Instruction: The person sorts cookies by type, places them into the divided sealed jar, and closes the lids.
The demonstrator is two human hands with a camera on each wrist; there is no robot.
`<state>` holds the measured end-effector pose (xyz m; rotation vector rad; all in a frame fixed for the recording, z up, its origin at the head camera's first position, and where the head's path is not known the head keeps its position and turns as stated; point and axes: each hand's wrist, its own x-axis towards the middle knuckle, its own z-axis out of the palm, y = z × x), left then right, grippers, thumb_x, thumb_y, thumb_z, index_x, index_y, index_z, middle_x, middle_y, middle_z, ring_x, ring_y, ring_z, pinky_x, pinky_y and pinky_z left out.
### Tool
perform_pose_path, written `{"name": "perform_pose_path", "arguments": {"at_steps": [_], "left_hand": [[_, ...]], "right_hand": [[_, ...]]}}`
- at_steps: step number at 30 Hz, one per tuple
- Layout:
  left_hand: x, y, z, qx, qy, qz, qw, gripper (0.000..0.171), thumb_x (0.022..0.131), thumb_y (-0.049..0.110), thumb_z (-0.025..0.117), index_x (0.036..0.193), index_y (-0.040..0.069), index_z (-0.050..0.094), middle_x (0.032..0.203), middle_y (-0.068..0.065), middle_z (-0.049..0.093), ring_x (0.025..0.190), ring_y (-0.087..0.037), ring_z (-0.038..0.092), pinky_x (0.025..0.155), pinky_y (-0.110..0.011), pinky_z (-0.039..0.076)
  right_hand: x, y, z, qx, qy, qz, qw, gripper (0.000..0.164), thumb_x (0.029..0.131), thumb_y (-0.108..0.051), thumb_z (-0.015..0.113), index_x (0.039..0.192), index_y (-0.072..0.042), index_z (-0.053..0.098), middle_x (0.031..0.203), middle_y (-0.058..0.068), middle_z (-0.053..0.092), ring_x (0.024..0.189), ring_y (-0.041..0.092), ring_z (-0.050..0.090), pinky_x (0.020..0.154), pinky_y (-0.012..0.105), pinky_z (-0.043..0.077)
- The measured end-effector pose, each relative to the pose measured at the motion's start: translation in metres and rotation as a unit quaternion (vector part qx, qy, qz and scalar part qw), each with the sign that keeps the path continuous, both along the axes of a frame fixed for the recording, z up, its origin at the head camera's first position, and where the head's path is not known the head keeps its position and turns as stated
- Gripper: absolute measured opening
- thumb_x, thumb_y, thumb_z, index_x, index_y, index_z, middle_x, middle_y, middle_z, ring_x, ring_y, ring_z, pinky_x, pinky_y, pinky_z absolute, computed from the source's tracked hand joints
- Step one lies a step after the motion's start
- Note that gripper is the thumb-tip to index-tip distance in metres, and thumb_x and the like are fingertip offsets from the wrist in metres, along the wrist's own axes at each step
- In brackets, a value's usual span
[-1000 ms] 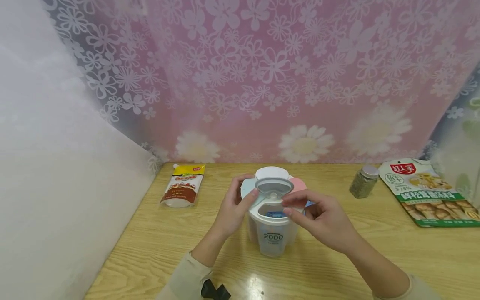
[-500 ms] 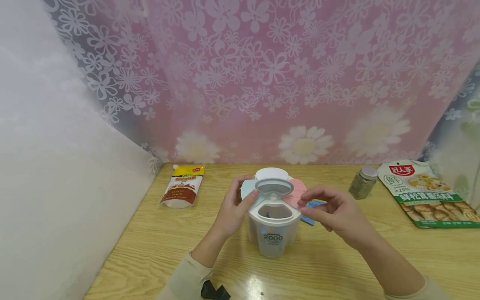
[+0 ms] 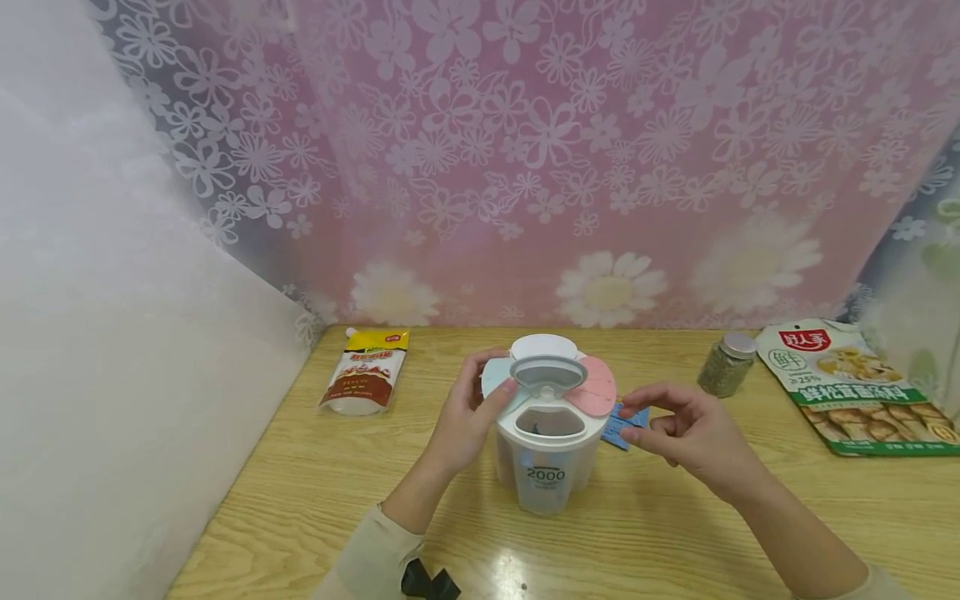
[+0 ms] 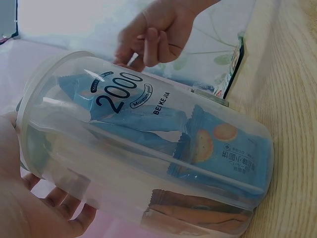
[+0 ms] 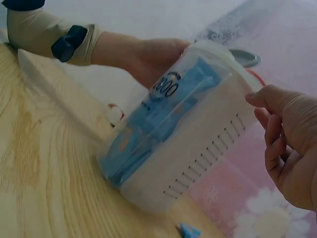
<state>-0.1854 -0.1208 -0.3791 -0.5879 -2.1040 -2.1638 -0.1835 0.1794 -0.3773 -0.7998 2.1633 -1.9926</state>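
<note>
A clear storage canister (image 3: 546,492) marked "2000" stands upright on the table, with a white, blue and pink lid. Its front flap (image 3: 549,374) is raised over the opening. My left hand (image 3: 467,421) holds the canister's left side, thumb on top of the lid. Blue biscuit packets (image 4: 223,153) fill the front compartment; a brown packet (image 4: 198,210) lies in another, as the left wrist view shows. My right hand (image 3: 693,437), fingers loosely bent with nothing visible between them, hovers at a loose blue packet (image 3: 617,429) on the table, right of the canister.
A spouted pouch (image 3: 367,372) lies at the back left of the wooden table (image 3: 300,500). At the right are a small jar (image 3: 727,364) of dried herbs and a large green and white food bag (image 3: 855,387). A floral cloth (image 3: 480,167) hangs behind.
My right hand has moved right, from the open compartment to the loose blue packet. The blue packet that showed in the opening has dropped lower inside. My left hand has stayed put.
</note>
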Motion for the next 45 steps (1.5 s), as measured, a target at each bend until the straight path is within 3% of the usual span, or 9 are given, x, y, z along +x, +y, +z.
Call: {"name": "perform_pose_path", "arguments": {"at_steps": [5, 11, 15, 25, 35, 45], "left_hand": [[0.000, 0.000, 0.000, -0.001, 0.001, 0.000, 1.0000, 0.042, 0.102, 0.016, 0.053, 0.140, 0.005, 0.040, 0.132, -0.015, 0.050, 0.110, -0.016, 0.057, 0.086, -0.026, 0.055], [-0.001, -0.001, 0.000, -0.008, 0.006, 0.001, 1.0000, 0.043, 0.101, 0.018, 0.054, 0.140, 0.005, 0.041, 0.133, -0.015, 0.050, 0.111, -0.016, 0.057, 0.088, -0.025, 0.054], [-0.001, 0.000, -0.001, -0.008, 0.004, 0.004, 1.0000, 0.043, 0.101, 0.018, 0.054, 0.140, 0.006, 0.041, 0.133, -0.014, 0.050, 0.112, -0.016, 0.056, 0.089, -0.025, 0.053], [0.000, 0.001, 0.001, 0.000, 0.003, 0.002, 1.0000, 0.043, 0.100, 0.017, 0.055, 0.140, 0.006, 0.041, 0.133, -0.016, 0.049, 0.111, -0.014, 0.056, 0.088, -0.025, 0.054], [0.000, 0.000, -0.001, -0.001, 0.002, 0.000, 1.0000, 0.043, 0.100, 0.018, 0.056, 0.140, 0.007, 0.042, 0.132, -0.014, 0.050, 0.111, -0.015, 0.056, 0.088, -0.025, 0.053], [-0.002, -0.001, -0.002, 0.002, 0.001, -0.002, 1.0000, 0.043, 0.100, 0.017, 0.056, 0.140, 0.005, 0.042, 0.131, -0.015, 0.051, 0.110, -0.015, 0.057, 0.088, -0.026, 0.054]], "right_hand": [[-0.007, 0.005, -0.013, 0.037, -0.010, -0.017, 0.999, 0.028, 0.090, 0.004, 0.069, 0.116, -0.006, 0.066, 0.120, -0.006, 0.067, 0.050, 0.021, 0.035, 0.043, 0.034, 0.031], [-0.017, 0.010, -0.029, 0.082, -0.026, -0.035, 0.996, 0.036, 0.090, -0.005, 0.072, 0.124, -0.001, 0.062, 0.116, -0.012, 0.070, 0.048, 0.015, 0.035, 0.042, 0.031, 0.036], [-0.024, 0.012, -0.041, 0.114, -0.034, -0.047, 0.992, 0.041, 0.089, -0.012, 0.075, 0.127, -0.004, 0.063, 0.116, -0.012, 0.071, 0.048, 0.007, 0.038, 0.043, 0.029, 0.038], [-0.041, 0.012, -0.064, 0.169, -0.030, -0.048, 0.984, 0.045, 0.087, -0.022, 0.079, 0.128, -0.011, 0.064, 0.120, 0.009, 0.069, 0.046, 0.003, 0.037, 0.045, 0.026, 0.041], [-0.054, 0.009, -0.083, 0.189, -0.031, -0.052, 0.980, 0.058, 0.083, -0.021, 0.082, 0.133, -0.002, 0.059, 0.123, 0.021, 0.065, 0.044, 0.003, 0.035, 0.041, 0.025, 0.037], [-0.065, 0.006, -0.093, 0.223, -0.015, -0.084, 0.971, 0.054, 0.082, -0.016, 0.082, 0.129, 0.002, 0.062, 0.121, 0.023, 0.066, 0.051, 0.003, 0.045, 0.049, 0.023, 0.047]]}}
